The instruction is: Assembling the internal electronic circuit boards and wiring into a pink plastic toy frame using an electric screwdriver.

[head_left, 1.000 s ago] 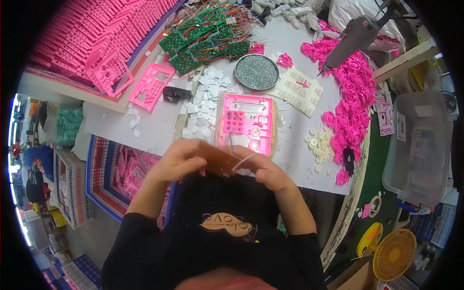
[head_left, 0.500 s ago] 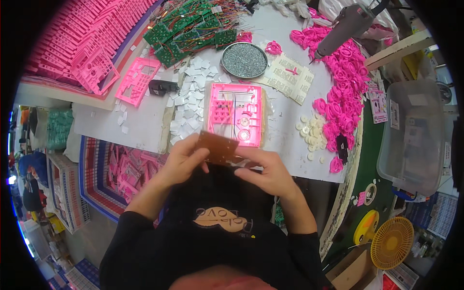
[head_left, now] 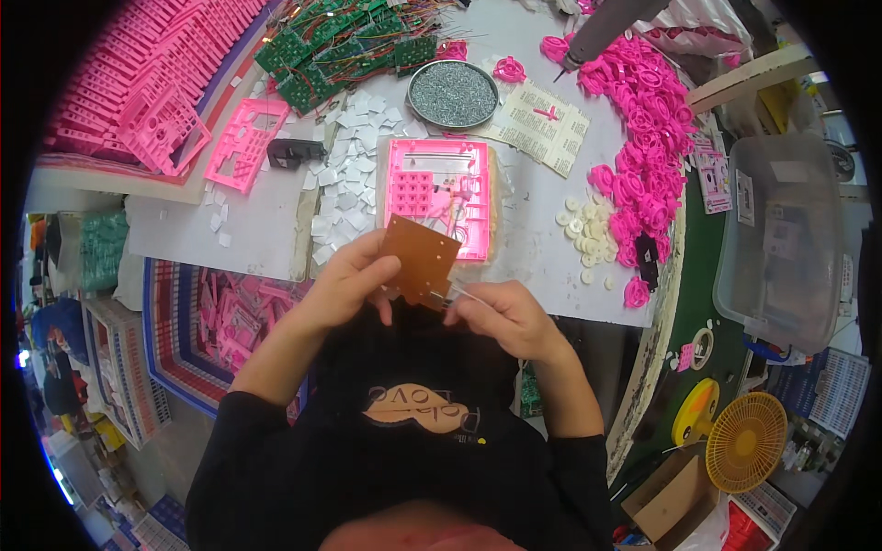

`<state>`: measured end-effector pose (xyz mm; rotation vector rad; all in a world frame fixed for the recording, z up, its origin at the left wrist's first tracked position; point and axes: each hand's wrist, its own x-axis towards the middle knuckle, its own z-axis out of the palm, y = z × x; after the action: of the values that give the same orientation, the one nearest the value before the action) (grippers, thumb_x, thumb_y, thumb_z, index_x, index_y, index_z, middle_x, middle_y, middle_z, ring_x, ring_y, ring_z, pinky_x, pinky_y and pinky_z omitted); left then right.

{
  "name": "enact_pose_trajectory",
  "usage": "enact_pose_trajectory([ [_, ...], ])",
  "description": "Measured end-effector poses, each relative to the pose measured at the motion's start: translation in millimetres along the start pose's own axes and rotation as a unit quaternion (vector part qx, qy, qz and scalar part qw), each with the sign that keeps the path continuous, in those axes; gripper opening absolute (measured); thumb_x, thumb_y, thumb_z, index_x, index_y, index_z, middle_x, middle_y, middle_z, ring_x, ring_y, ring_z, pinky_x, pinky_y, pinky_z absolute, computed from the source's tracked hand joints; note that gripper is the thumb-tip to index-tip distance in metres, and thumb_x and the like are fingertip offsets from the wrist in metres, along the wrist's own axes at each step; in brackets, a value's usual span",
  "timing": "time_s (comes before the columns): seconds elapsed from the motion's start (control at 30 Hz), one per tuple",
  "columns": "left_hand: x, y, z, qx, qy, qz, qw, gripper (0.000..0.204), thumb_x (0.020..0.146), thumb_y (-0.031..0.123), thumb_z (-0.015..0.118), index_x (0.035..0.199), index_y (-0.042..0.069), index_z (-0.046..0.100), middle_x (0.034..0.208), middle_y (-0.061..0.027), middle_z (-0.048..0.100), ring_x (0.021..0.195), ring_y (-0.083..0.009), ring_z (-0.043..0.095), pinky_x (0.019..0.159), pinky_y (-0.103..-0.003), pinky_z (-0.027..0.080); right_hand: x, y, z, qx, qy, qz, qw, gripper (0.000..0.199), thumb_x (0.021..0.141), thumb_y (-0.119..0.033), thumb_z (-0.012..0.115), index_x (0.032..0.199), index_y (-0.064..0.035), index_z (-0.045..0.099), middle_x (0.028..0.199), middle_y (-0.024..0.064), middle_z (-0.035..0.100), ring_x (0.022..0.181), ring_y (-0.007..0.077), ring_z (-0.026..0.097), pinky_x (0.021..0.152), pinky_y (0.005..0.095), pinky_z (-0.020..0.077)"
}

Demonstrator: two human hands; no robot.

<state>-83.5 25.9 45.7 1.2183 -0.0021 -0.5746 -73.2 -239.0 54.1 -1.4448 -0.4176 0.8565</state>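
My left hand (head_left: 352,280) grips a bare brown circuit board (head_left: 421,255) by its left edge, thumb on the flat face. At the board's lower right corner, my right hand (head_left: 505,317) pinches thin pale strands that look like wires; its fingertips partly hide them. Just beyond the board lies a pink plastic casing (head_left: 480,207), open side up, with square cells, small fitted parts and wires inside. The board's upper edge overlaps the view of the casing's near part.
A round dish of small metal screws (head_left: 452,95) stands behind the casing. White paper squares (head_left: 344,197) lie left, cream discs (head_left: 588,241) and pink rings (head_left: 643,138) right. Green circuit boards (head_left: 322,64) are heaped behind. An electric screwdriver (head_left: 602,32) hangs at upper right.
The board has turned so its flat brown face shows more fully. My right hand has shifted to its lower right corner, lower than before. The whole view has shifted slightly.
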Motion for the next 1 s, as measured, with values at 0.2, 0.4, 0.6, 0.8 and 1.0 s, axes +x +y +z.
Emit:
enact_pose_trajectory([
  [0.2, 0.7, -8.7, -10.3, -0.039, 0.025, 0.015, 0.999, 0.038, 0.102, 0.024, 0.053, 0.13, -0.001, 0.048, 0.102, -0.0145, 0.068, 0.077, -0.0173, 0.069, 0.046, -0.023, 0.056, -39.1, -13.3, -27.8, -0.124, -0.011, 0.089, 0.988, 0.031, 0.1, -0.027, 0.054, 0.104, -0.0016, 0.07, 0.076, 0.0042, 0.063, 0.073, 0.0152, 0.057, 0.068, 0.0306, 0.0458],
  [0.4, -7.0, 10.8, 11.6, 0.165, -0.097, 0.042, 0.981, 0.02, 0.097, 0.008, 0.054, 0.112, -0.004, 0.06, 0.097, -0.0101, 0.067, 0.071, -0.0131, 0.066, 0.058, -0.026, 0.055, -67.3, -39.5, -62.8, -0.378, 0.015, -0.091, 0.921, 0.071, 0.091, -0.047, 0.061, 0.142, 0.0008, 0.048, 0.149, 0.0204, 0.042, 0.141, 0.0434, 0.03, 0.116, 0.0484, 0.0254],
  [0.6, -3.3, 12.7, 25.1, 0.223, -0.163, 0.063, 0.959, 0.018, 0.097, 0.008, 0.057, 0.112, 0.0, 0.063, 0.091, -0.0099, 0.064, 0.069, -0.0156, 0.063, 0.06, -0.027, 0.053, 3.9, -25.4, -7.2, -0.272, -0.065, -0.197, 0.94, 0.069, 0.092, -0.045, 0.061, 0.143, -0.0007, 0.048, 0.155, 0.0213, 0.031, 0.144, 0.0375, 0.026, 0.117, 0.0467, 0.0206],
  [0.8, -15.5, -16.0, 13.7, 0.104, -0.071, -0.021, 0.992, 0.037, 0.102, 0.015, 0.051, 0.138, 0.006, 0.046, 0.103, -0.0073, 0.063, 0.088, -0.0127, 0.064, 0.061, -0.025, 0.054, 32.2, -22.2, 1.2, -0.077, -0.029, -0.071, 0.994, 0.045, 0.095, -0.011, 0.061, 0.138, -0.0016, 0.054, 0.122, 0.0131, 0.061, 0.107, 0.0205, 0.06, 0.091, 0.0328, 0.0483],
  [1.0, -14.3, -26.5, 3.8, -0.139, 0.011, -0.063, 0.988, 0.054, 0.103, 0.016, 0.05, 0.151, 0.008, 0.026, 0.136, -0.0158, 0.052, 0.112, -0.0178, 0.058, 0.073, -0.027, 0.055, 82.3, -18.4, -18.9, -0.056, 0.065, -0.018, 0.996, 0.039, 0.091, -0.005, 0.066, 0.129, -0.0001, 0.061, 0.116, 0.0081, 0.068, 0.099, 0.0123, 0.063, 0.086, 0.0286, 0.052],
])
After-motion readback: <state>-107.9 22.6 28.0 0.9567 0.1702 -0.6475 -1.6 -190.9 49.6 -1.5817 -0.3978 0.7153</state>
